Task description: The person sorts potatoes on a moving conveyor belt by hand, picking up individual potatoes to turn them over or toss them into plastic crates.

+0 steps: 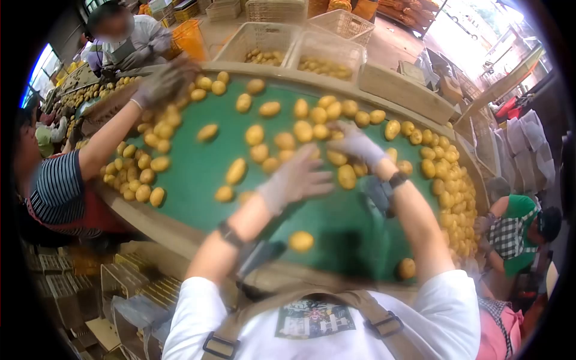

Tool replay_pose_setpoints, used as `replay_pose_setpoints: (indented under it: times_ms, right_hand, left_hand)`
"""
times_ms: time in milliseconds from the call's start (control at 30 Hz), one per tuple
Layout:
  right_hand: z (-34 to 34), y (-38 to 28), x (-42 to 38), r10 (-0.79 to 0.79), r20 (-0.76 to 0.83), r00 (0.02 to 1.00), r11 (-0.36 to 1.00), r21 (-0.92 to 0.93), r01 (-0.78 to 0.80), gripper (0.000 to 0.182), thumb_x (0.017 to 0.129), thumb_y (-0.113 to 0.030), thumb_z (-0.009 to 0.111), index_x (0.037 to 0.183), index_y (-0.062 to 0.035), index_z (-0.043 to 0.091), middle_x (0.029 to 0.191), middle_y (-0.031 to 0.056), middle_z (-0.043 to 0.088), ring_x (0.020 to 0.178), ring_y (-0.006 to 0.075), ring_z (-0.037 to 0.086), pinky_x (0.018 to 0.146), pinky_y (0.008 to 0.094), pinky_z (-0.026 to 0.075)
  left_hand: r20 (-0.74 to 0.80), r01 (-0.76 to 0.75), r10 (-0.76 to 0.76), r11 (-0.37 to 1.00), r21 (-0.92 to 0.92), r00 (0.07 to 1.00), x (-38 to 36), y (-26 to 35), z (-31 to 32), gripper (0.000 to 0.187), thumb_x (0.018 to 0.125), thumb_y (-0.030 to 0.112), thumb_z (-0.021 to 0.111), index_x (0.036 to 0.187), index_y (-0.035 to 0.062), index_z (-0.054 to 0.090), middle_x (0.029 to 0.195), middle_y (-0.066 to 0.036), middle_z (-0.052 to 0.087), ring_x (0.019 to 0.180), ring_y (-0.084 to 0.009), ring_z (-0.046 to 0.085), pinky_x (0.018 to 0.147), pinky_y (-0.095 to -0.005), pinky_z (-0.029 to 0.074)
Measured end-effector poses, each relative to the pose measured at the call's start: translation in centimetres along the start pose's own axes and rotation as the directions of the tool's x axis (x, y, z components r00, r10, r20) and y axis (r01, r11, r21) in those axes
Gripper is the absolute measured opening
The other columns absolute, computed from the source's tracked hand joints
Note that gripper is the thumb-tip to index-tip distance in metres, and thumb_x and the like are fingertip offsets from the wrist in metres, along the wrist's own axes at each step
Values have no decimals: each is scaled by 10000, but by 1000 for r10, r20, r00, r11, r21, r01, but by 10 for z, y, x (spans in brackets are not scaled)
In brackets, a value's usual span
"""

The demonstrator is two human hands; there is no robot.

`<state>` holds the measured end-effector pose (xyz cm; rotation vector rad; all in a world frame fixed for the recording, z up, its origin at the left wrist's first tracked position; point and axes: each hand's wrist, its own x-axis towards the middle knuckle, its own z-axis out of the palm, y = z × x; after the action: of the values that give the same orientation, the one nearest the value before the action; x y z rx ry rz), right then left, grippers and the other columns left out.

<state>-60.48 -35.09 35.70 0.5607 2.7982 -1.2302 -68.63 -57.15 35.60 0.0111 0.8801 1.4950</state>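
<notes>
Both of my hands wear pale gloves above a green sorting surface (198,174) strewn with yellow potatoes. My left hand (297,180) is open, fingers spread and slightly blurred, beside a cluster of potatoes (284,141) near the middle. Over the potatoes to its right, my right hand (357,144) has its fingers apart and bent down; it seems to touch some, but none is visibly gripped. Close to my body lies a single potato (301,241). A dense band of potatoes (453,192) runs down the right side.
Crates with potatoes (264,55) (327,67) stand beyond the far rim. A co-worker's gloved hand (159,84) reaches over the left end, above more potatoes (135,174). Another person (129,36) stands at the far left, and one in green (516,234) works at the right.
</notes>
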Motion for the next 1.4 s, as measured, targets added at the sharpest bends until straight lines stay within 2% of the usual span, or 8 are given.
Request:
replay_pose_setpoints:
  times_ms: [233,400,600,733,800,1200,1367,1400]
  right_hand:
    - [28,-56,-79,160,-127,979,883,461,-85,502,958,-368,651,1327,-36,572,1345,218,590,1366,420,484,1127,513,402]
    - [19,-57,-90,-279,-132,951,958,31,285,538,950,-388,660,1317,-5,573,1338,270,588,1374,424,480,1163,459,383]
    - [-50,52,40,-54,-156,986,647,-758,-85,493,940,-353,613,1364,-103,619,1297,244,615,1157,395,614,1014,448,491]
    - [-39,5,6,65,-190,980,762,-624,-172,572,906,-472,640,1354,-117,643,1404,254,507,1321,421,486,1120,483,406]
    - [-35,5,-11,94,-213,973,856,-482,-188,608,884,-517,661,1349,-125,652,1380,243,513,1328,442,466,1128,492,395]
    - [2,-6,-115,143,-154,978,890,-411,-195,451,776,-368,762,1165,-146,714,1471,261,485,1307,455,527,1090,498,451]
    - [0,46,-113,113,-198,974,972,-180,-150,506,811,-348,754,1249,-111,665,1288,158,627,1185,316,627,987,420,521]
    - [-1,56,-110,138,-187,972,987,-54,-151,547,829,-361,747,1302,-108,638,1262,133,656,1160,292,641,975,399,530]
  left_hand:
    - [150,-162,152,985,54,977,20,-23,31,670,1009,641,465,1502,200,360,1435,-142,464,1209,-362,566,985,-543,519]
    - [407,-18,171,935,-354,897,39,-48,-10,555,1019,562,512,1452,217,471,1438,-91,523,1215,-266,593,928,-434,567]
    - [263,-178,265,934,-311,928,-44,-38,9,485,997,597,506,1357,281,579,1352,-51,585,1124,-239,619,759,-315,583]
    - [192,24,174,677,-735,966,-66,-43,8,460,1004,603,493,1326,291,597,1351,-55,587,1109,-230,620,750,-301,587]
    - [-10,-480,480,877,-7,877,-41,-72,-20,448,1003,598,500,1301,283,611,1350,-60,581,1094,-232,619,754,-309,594]
    - [32,-558,577,772,306,816,-22,-100,-13,466,979,568,560,1221,179,644,1302,-91,606,1066,-258,629,780,-347,604]
    - [464,-577,721,-109,810,515,-28,-79,10,523,926,409,703,1288,54,577,1252,-114,601,1067,-234,623,867,-369,596]
    - [429,-684,748,46,728,507,-12,-74,14,540,918,371,721,1317,47,555,1248,-117,596,1068,-223,620,881,-370,593]
